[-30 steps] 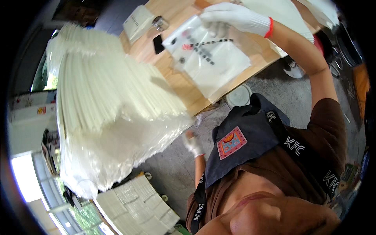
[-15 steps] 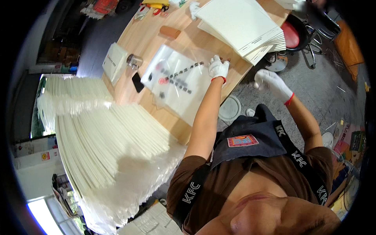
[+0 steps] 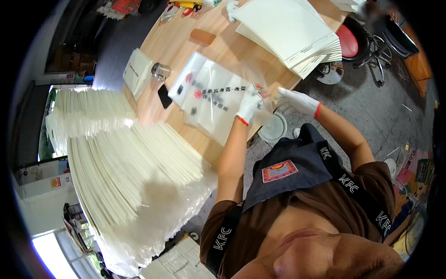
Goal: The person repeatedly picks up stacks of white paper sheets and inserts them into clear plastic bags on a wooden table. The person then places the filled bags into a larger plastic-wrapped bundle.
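Head view, clear printed plastic bag (image 3: 211,100) flat on table (image 3: 186,51), left hand (image 3: 248,104) grip pinching its edge, right hand (image 3: 295,100) spread.

glossy clear plastic bag (image 3: 211,100), wooden table (image 3: 176,46)

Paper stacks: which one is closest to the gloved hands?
The fanned stack of cream sheets on the wooden table, just beyond the right hand. The large bagged pile lies off to the left.

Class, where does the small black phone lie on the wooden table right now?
In the head view, the small black phone lies left of the clear printed plastic bag, just below the small glass jar.
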### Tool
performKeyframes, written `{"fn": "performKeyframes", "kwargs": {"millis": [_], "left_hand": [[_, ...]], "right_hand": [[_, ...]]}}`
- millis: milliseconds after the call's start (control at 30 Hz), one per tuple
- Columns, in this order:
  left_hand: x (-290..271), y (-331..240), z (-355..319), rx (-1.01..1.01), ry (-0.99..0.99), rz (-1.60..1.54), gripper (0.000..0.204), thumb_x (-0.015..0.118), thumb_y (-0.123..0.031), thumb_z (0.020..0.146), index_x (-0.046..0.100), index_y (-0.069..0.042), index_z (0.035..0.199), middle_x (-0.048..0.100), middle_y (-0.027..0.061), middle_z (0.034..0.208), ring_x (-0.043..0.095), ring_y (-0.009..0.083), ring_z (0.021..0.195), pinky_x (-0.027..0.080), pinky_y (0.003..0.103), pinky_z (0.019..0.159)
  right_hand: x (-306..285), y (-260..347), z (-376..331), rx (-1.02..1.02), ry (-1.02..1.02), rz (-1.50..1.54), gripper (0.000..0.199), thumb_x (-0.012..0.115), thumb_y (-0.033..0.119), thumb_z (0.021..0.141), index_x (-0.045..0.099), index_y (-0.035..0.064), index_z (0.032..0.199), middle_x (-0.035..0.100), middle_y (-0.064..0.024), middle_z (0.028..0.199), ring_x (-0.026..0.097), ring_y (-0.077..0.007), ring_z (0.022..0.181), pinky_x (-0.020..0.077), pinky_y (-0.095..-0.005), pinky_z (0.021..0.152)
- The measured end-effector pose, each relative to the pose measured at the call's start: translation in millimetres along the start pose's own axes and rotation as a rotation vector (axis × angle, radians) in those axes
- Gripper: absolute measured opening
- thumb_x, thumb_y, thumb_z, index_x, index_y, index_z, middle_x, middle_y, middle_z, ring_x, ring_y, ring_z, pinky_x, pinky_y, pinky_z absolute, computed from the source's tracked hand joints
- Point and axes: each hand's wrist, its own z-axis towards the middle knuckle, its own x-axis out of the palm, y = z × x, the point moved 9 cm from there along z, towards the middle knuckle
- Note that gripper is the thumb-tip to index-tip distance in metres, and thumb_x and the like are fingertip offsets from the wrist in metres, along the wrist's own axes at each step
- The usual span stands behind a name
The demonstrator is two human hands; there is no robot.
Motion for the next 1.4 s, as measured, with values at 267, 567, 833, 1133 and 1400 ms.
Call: {"fn": "performKeyframes", "kwargs": {"millis": [267,567,833,1133,1400], "left_hand": [[-24,47,-63,-0.018,-0.088,-0.011,0.023,0.065,-0.024,0.085,0.060,-0.003,0.091,0.057,-0.0013,0.072,0.046,0.0058,0.058,0.039,0.022,0.054],[-40,37,-79,0.234,-0.196,-0.066,0.013,0.065,-0.016,0.085,0.063,-0.007,0.094,0.061,-0.0002,0.083,0.055,0.0079,0.076,0.044,0.022,0.066],[-77,4,-90,0.291,-0.123,-0.980,0.024,0.055,-0.001,0.088,0.048,-0.007,0.110,0.063,0.0076,0.085,0.061,0.0138,0.067,0.052,0.025,0.059],[52,-120,-184,0.838,-0.209,0.626,0.029,0.056,-0.001,0.071,0.058,-0.010,0.098,0.061,0.0123,0.076,0.061,0.0321,0.073,0.049,0.040,0.065],[6,-47,-142,0.598,-0.222,0.362,0.024,0.050,-0.008,0.082,0.057,-0.012,0.105,0.061,0.0170,0.094,0.062,0.0313,0.082,0.048,0.040,0.070]], "right_hand": [[41,14,22,-0.562,-0.095,-0.426,0.026,0.064,0.031,0.086,0.061,0.0059,0.089,0.058,0.0042,0.075,0.051,-0.0049,0.067,0.0422,-0.0212,0.062],[67,15,-1,-0.425,-0.182,-0.963,0.045,0.051,0.047,0.088,0.062,0.0050,0.099,0.064,-0.0175,0.091,0.062,-0.0278,0.090,0.0462,-0.0368,0.078],[3,15,-31,-0.117,-0.240,-1.480,0.056,0.047,0.055,0.087,0.065,0.0024,0.082,0.065,-0.0166,0.081,0.064,-0.0323,0.077,0.0485,-0.0396,0.070],[143,34,-40,-0.716,-0.208,-1.478,0.034,0.050,0.027,0.088,0.060,0.0063,0.113,0.060,-0.0182,0.109,0.059,-0.0256,0.101,0.0456,-0.0341,0.088],[148,42,-27,-1.174,0.014,-1.558,0.029,0.060,0.025,0.083,0.064,0.0127,0.108,0.065,-0.0159,0.093,0.062,-0.0304,0.086,0.0502,-0.0360,0.077]]}}
